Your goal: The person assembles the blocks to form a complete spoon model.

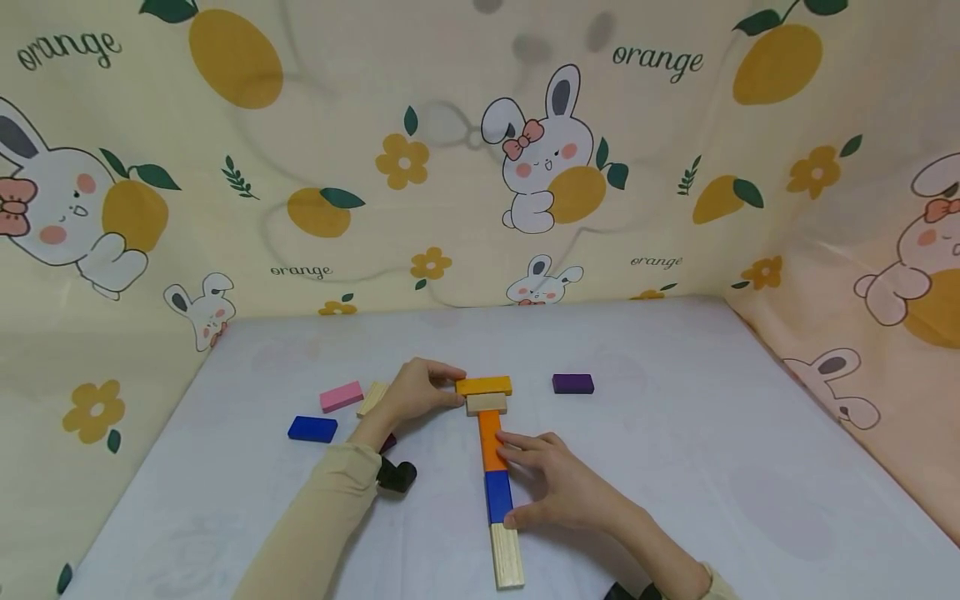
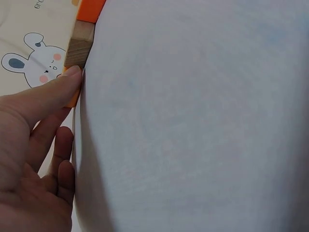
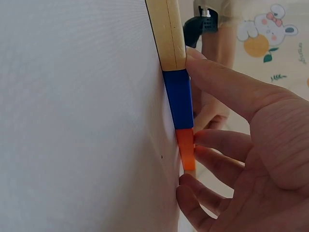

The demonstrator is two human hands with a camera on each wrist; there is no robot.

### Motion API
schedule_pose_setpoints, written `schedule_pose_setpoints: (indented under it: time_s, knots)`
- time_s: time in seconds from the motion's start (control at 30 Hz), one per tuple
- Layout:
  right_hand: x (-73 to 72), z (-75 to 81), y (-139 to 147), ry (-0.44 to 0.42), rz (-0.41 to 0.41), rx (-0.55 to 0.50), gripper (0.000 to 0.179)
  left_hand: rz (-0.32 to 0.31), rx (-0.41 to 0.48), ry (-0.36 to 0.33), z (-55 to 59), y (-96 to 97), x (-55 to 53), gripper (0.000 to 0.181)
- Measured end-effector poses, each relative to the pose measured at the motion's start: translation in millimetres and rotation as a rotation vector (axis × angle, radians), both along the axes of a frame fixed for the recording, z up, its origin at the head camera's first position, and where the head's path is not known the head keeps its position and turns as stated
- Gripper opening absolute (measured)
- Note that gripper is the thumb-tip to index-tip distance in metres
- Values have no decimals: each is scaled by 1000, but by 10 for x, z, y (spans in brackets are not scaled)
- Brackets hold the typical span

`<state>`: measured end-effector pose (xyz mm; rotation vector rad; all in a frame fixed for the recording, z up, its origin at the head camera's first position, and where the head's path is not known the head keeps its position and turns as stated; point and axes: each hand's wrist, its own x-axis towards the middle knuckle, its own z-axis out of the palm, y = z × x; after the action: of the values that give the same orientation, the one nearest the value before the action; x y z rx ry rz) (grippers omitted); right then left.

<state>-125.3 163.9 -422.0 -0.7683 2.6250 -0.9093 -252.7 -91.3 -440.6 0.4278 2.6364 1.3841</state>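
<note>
In the head view my left hand (image 1: 418,390) pinches the left end of a yellow block (image 1: 483,385) between thumb and forefinger. That block lies crosswise behind a plain wooden block (image 1: 486,405). An orange block (image 1: 490,442), a blue block (image 1: 498,497) and a pale wooden block (image 1: 507,556) run end to end toward me from there. My right hand (image 1: 566,487) rests along the right side of this row. Its fingertips touch the orange block, and its thumb is by the joint of the blue and pale blocks, as the right wrist view also shows.
To the left lie a pink block (image 1: 341,397), another pale wooden block (image 1: 372,399), a second blue block (image 1: 312,429) and a dark red block (image 1: 388,442) partly hidden by my left arm. A purple block (image 1: 573,383) sits right of the row. Patterned cloth (image 1: 450,208) stands behind.
</note>
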Motion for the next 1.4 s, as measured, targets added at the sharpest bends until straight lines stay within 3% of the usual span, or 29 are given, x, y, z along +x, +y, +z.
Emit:
schedule_pose_setpoints:
  time_s: [0.33,0.53,0.63,0.73,0.83,1.0,1.1,1.4]
  knots:
    - [3,-5,2,11,8,-3,86,-11,-3,-20,3,-6,4,37]
    - [5,-24,10,16,8,-7,85,-63,-29,9,29,-59,23,51]
    - [7,-35,13,24,12,-10,86,-88,-49,68,106,-79,137,56]
    - [5,-36,13,28,19,-12,86,-135,-91,135,182,-64,333,61]
    - [-3,-31,16,28,18,-13,86,-193,-183,187,187,-15,520,69]
    - [-10,-25,20,27,11,-17,86,-248,-282,169,164,95,734,91]
    - [-6,-20,17,25,14,-19,86,-258,-298,151,163,140,791,99]
    - [14,2,21,40,28,-35,85,-301,-372,135,156,197,833,114]
